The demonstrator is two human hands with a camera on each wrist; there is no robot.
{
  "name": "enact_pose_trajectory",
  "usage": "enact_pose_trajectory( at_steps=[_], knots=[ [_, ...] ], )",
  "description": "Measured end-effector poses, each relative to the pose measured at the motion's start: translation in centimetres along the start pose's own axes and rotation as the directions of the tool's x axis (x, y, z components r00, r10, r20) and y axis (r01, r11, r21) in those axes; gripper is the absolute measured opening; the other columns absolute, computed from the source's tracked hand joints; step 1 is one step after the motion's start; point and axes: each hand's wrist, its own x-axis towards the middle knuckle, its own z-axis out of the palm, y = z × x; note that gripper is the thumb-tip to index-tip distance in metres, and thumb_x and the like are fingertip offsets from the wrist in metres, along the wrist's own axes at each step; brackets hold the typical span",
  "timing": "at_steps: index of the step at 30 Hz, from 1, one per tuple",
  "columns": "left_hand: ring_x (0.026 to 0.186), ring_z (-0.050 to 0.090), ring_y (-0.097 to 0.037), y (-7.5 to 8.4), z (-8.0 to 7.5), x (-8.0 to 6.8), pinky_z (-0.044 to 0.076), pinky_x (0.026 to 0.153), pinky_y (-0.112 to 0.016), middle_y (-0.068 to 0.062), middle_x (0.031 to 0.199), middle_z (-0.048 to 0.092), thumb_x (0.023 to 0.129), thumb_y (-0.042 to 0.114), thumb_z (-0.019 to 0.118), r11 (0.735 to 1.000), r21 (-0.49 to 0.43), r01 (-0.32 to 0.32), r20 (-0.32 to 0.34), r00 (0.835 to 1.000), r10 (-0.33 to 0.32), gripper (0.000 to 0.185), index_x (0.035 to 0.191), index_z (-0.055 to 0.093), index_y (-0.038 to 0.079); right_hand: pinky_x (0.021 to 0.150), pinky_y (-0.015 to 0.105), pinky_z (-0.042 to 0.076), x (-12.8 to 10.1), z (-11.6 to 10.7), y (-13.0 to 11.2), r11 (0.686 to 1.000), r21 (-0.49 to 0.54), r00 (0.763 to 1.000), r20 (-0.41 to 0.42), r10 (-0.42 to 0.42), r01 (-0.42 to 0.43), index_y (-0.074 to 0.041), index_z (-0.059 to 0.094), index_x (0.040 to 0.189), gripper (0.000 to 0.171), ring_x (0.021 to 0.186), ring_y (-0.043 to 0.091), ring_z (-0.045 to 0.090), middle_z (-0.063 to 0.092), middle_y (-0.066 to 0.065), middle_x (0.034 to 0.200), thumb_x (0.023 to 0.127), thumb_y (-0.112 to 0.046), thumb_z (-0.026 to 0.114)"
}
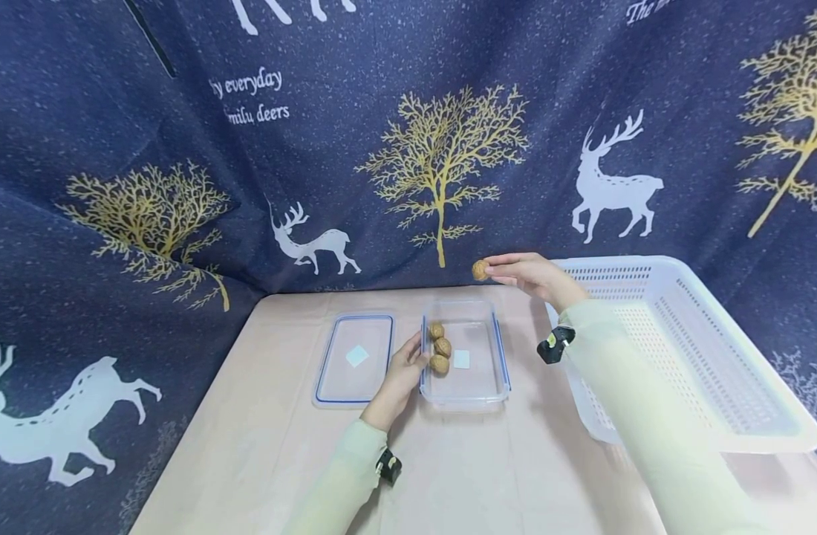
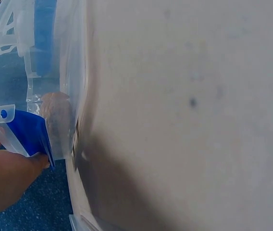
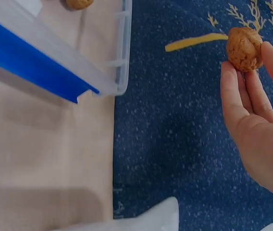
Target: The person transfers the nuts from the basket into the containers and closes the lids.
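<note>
Dark blue cloth (image 1: 395, 44) with deer and gold trees behind, pale table (image 1: 248, 446) in front of you. Landmark is the clear box (image 1: 465, 403).

Progress, my read: partway. Three walnuts (image 1: 442, 347) sit inside the clear box, in a row along its left wall; one more is in your hand, outside it. Lid (image 1: 351, 390) is off, lying flat just left of the box, so closing up isn't done, if that's wanted. Blue latch flap (image 2: 31, 130) at your left hand hangs unclipped. Can't tell how many walnuts there are in all, or which way they're being moved. White basket (image 1: 622, 261) stands right of the box, partly behind your right arm.

Your right hand (image 1: 525, 273) has a fingertip grip: thumb and fingers pinched on the held walnut (image 3: 244, 49), spread about as wide as the nut. It's up in the air, showing past the box's far rim toward the right, not touching the box. Your left hand (image 1: 403, 371) has its grip on the box's left side, thumb at the latch flap, fingers partly hidden behind the wall; gap nearly closed.

Held walnut: whole, roundish, warm brown, wrinkled shell, no crack visible. The three in the box look alike: same tan-brown, same rough size.
</note>
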Motion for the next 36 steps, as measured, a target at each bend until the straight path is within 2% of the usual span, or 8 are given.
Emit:
enact_pose_trajectory(
  at_steps=[3,8,11,18,25,27,32,36],
  knots=[
    [0.141,0.023,-0.04,0.6,0.0,-0.3,0.024,0.115,-0.048,-0.025,0.153,0.023,0.098,-0.001,0.043,1.0,-0.014,-0.001,0.015,1.0,0.001,0.054,0.149,0.025,-0.003,0.111,0.037,0.038,0.4,0.6,0.2,1.0,0.01,1.0,-0.006,0.013,-0.013,0.01,0.042,0.138,0.053,0.091,0.008,0.065,0.067,-0.007,0.093,0.089,0.004,0.062],
    [0.14,0.022,-0.042,2.3,0.1,-1.3,0.024,0.115,-0.047,-0.028,0.153,0.022,0.097,-0.004,0.042,1.0,-0.009,0.004,0.035,0.999,-0.004,0.055,0.148,0.023,-0.007,0.113,0.038,0.035,1.0,1.6,0.8,1.0,0.028,1.0,0.025,0.01,-0.011,0.013,0.04,0.138,0.053,0.089,0.007,0.066,0.069,-0.006,0.09,0.089,0.007,0.06],
    [0.14,0.023,-0.042,2.8,0.2,-1.5,0.025,0.115,-0.047,-0.029,0.152,0.022,0.097,-0.004,0.042,1.0,0.003,0.001,0.036,0.999,-0.001,0.055,0.148,0.023,-0.008,0.114,0.04,0.033,1.2,2.1,1.2,1.0,0.031,0.999,0.046,0.002,-0.004,0.014,0.039,0.138,0.051,0.088,0.007,0.066,0.069,-0.005,0.09,0.09,0.008,0.058],
    [0.141,0.023,-0.039,0.6,-0.1,-0.2,0.024,0.116,-0.047,-0.025,0.154,0.022,0.098,-0.002,0.042,1.0,-0.025,0.005,0.025,1.0,-0.004,0.054,0.15,0.024,-0.002,0.112,0.039,0.036,1.9,3.2,2.4,0.999,0.033,0.998,0.038,0.04,-0.041,0.013,0.042,0.137,0.051,0.091,0.01,0.065,0.07,-0.002,0.093,0.089,0.006,0.061],
    [0.141,0.026,-0.036,-0.2,0.1,0.1,0.025,0.116,-0.045,-0.021,0.154,0.027,0.097,0.001,0.045,1.0,-0.001,-0.002,-0.004,1.0,0.002,0.055,0.149,0.028,0.001,0.11,0.037,0.04,2.3,4.4,3.7,0.995,-0.058,0.996,0.015,0.086,-0.085,0.009,0.05,0.132,0.044,0.11,0.021,0.06,0.064,0.012,0.119,0.091,0.0,0.062],
    [0.141,0.027,-0.036,-0.2,0.1,0.1,0.025,0.116,-0.044,-0.021,0.154,0.027,0.097,0.001,0.045,1.0,0.0,-0.002,-0.005,1.0,0.002,0.055,0.149,0.028,0.001,0.11,0.037,0.04,2.4,4.7,4.1,0.993,-0.064,0.995,0.011,0.095,-0.094,0.01,0.05,0.132,0.044,0.109,0.021,0.06,0.064,0.013,0.118,0.091,0.001,0.062],
    [0.141,0.026,-0.038,-0.3,0.0,0.2,0.026,0.116,-0.045,-0.023,0.153,0.026,0.097,0.0,0.045,1.0,-0.002,-0.019,0.003,1.0,0.019,0.055,0.149,0.027,-0.001,0.108,0.036,0.042,2.7,5.2,5.0,0.994,-0.051,0.996,0.01,0.092,-0.092,0.012,0.049,0.131,0.044,0.1,0.017,0.063,0.068,0.004,0.101,0.09,0.003,0.062],
    [0.141,0.026,-0.037,-0.3,-0.1,0.2,0.025,0.116,-0.045,-0.023,0.153,0.027,0.098,0.001,0.045,1.0,-0.004,-0.019,0.0,1.0,0.019,0.054,0.149,0.028,0.0,0.11,0.037,0.04,2.9,5.6,5.4,0.996,-0.027,0.996,0.029,0.087,-0.086,0.014,0.047,0.132,0.044,0.111,0.024,0.06,0.067,0.01,0.108,0.091,0.004,0.06]
  ],
)
